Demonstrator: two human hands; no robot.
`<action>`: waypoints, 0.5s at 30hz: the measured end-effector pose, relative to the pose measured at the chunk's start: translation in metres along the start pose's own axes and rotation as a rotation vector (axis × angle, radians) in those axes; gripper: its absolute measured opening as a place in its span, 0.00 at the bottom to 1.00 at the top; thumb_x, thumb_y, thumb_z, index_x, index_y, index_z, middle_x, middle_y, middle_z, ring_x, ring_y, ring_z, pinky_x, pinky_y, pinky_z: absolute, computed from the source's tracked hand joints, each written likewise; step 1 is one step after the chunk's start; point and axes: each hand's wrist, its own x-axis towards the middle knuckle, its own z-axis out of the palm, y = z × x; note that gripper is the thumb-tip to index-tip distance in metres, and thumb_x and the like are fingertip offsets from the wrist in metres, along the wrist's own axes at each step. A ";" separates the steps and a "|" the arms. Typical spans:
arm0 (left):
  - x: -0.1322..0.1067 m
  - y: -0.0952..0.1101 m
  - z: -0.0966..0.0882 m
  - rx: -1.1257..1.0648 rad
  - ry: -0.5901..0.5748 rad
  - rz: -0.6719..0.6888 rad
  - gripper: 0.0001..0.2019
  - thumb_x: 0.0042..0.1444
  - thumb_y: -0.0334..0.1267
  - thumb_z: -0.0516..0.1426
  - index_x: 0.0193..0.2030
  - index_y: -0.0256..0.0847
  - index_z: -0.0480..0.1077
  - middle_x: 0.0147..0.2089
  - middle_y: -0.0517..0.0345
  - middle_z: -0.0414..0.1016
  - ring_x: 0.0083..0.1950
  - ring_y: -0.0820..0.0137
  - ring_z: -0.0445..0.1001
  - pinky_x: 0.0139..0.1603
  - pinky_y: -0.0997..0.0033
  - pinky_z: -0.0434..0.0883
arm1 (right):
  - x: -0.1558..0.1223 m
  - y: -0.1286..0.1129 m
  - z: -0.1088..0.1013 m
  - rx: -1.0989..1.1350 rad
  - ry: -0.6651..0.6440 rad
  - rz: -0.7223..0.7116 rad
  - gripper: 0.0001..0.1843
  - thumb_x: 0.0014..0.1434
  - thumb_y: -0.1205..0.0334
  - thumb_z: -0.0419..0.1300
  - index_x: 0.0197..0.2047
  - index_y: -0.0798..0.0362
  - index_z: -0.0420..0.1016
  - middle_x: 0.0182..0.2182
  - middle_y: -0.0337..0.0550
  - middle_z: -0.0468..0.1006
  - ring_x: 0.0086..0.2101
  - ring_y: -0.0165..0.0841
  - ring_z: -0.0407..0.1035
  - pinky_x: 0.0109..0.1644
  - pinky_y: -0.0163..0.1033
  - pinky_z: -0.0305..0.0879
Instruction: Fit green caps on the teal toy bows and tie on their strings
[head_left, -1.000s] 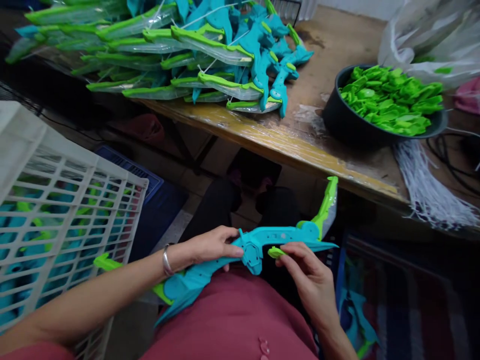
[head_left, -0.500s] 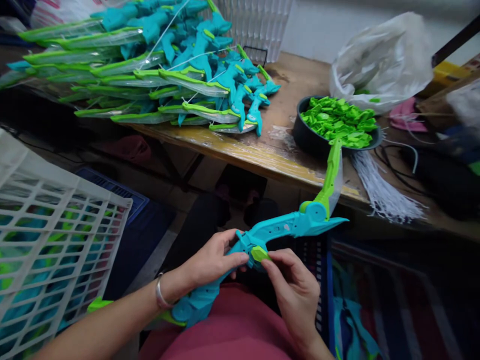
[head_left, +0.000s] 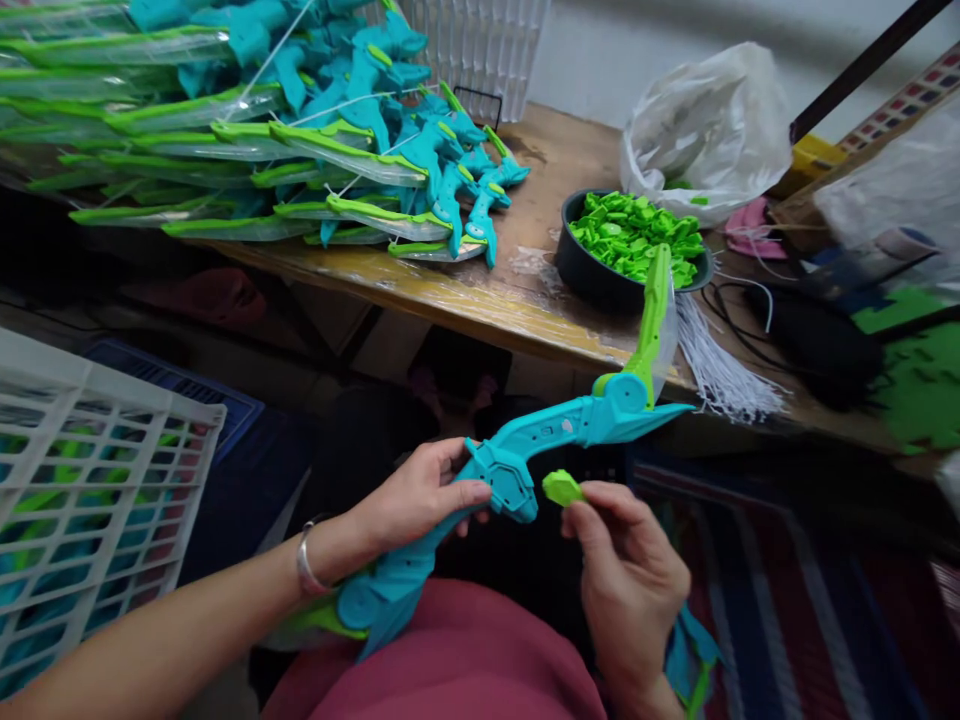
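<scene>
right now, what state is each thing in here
toy bow: held over the lap, green limb angled up
green piece: off the bow, just beside its grip
left hand: shut around the toy bow
right hand: pinching the green piece
black bowl: heaped with green parts
white basket: partly filled with teal and green parts

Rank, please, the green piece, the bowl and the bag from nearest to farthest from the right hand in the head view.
1. The green piece, held in the right hand.
2. The bowl, ahead on the table, near its edge.
3. The bag, behind the bowl, farther back.
</scene>
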 end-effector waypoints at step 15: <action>-0.003 -0.003 -0.021 0.027 -0.145 -0.111 0.21 0.54 0.49 0.66 0.43 0.33 0.69 0.36 0.48 0.76 0.33 0.68 0.75 0.26 0.74 0.73 | 0.014 -0.010 0.003 0.001 -0.448 0.008 0.08 0.69 0.70 0.61 0.45 0.47 0.77 0.37 0.39 0.76 0.33 0.29 0.72 0.35 0.33 0.70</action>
